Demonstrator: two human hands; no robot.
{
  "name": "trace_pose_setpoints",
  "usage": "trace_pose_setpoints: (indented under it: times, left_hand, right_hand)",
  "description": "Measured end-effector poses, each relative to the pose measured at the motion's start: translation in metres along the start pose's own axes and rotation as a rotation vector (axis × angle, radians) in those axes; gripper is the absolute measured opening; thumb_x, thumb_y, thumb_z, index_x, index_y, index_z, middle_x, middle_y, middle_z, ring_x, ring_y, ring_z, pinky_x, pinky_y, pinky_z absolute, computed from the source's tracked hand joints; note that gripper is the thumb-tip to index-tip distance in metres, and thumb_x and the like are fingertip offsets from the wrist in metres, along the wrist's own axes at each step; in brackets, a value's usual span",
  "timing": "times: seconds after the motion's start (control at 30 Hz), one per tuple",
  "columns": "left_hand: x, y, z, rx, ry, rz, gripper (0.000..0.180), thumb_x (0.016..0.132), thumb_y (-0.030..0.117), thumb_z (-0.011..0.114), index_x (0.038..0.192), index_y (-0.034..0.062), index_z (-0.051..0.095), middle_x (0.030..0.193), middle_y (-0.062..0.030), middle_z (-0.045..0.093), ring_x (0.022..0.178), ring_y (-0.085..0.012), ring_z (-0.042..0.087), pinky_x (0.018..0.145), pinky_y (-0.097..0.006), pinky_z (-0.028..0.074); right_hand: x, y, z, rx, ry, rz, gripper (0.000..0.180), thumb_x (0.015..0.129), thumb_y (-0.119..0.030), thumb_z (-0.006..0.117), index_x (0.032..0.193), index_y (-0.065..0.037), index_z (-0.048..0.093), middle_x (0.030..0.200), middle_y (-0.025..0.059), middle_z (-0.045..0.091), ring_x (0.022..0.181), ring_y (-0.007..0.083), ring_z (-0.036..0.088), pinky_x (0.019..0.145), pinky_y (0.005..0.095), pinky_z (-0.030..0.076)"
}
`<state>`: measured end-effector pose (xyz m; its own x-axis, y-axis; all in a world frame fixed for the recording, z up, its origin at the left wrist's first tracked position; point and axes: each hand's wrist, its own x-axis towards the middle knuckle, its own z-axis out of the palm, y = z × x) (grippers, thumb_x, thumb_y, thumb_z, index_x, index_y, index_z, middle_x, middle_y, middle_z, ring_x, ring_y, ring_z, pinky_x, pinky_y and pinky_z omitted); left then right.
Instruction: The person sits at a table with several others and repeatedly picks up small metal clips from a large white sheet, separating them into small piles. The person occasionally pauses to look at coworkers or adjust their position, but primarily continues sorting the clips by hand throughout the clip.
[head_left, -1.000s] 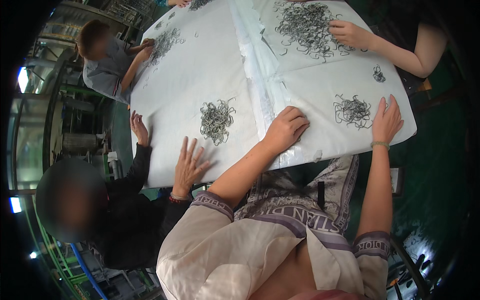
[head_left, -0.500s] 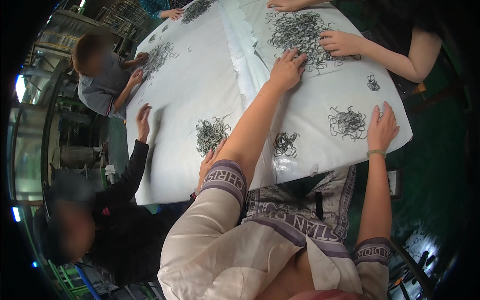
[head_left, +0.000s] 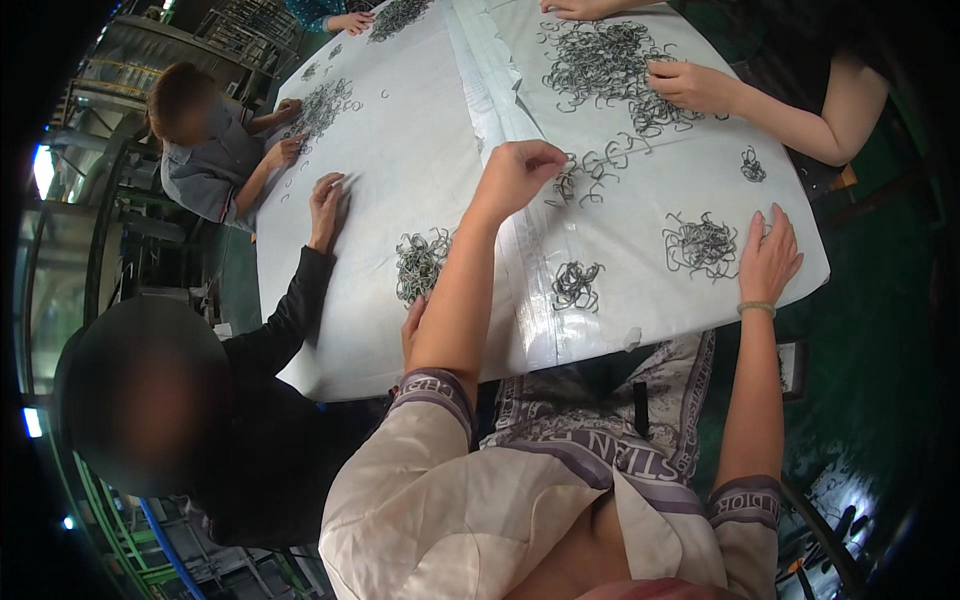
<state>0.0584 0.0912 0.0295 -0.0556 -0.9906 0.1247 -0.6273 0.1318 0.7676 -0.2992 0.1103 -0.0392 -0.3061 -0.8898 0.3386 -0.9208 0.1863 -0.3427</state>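
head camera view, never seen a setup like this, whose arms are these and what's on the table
There's no robot here. A person wears a wide fisheye camera on the head, looking down, so edges bend and the bare forearms at the bottom are the wearer's own.

The table is covered in white sheeting, with piles of small, curved, dark pieces: a big heap at the far right and smaller clusters nearer the wearer.

The wearer's left hand reaches out, fingers at a loose trail of pieces; whether it pinches any is too small to tell. The right hand rests open beside a pile, apparently holding nothing.

The other hands around the table, such as one at the left, belong to co-workers.
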Motion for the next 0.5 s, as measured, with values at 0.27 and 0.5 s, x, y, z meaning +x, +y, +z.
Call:
trace_pose_setpoints:
  times: [0.27,0.5]
  left_hand:
    - [0.005,-0.006,0.019,0.107,0.160,0.044,0.012,0.074,0.008,0.068,0.084,0.0031,0.072,0.085,-0.0131,0.068,0.072,-0.0246,0.065,0.068,-0.033,0.052]
    - [0.033,0.012,0.068,0.760,-0.007,0.090,0.011,0.074,0.009,0.060,0.070,0.0035,0.068,0.077,-0.0129,0.066,0.074,-0.0283,0.066,0.066,-0.038,0.053]
  right_hand:
    - [0.001,0.004,0.003,-0.003,0.002,0.000,0.048,0.096,-0.045,0.039,0.132,-0.013,0.045,0.135,0.0115,0.046,0.129,0.0287,0.039,0.106,0.0598,0.020]
    - [0.001,0.006,0.008,-0.027,0.032,-0.009,0.047,0.096,-0.044,0.040,0.131,-0.014,0.045,0.133,0.0086,0.048,0.127,0.0270,0.041,0.105,0.0600,0.021]
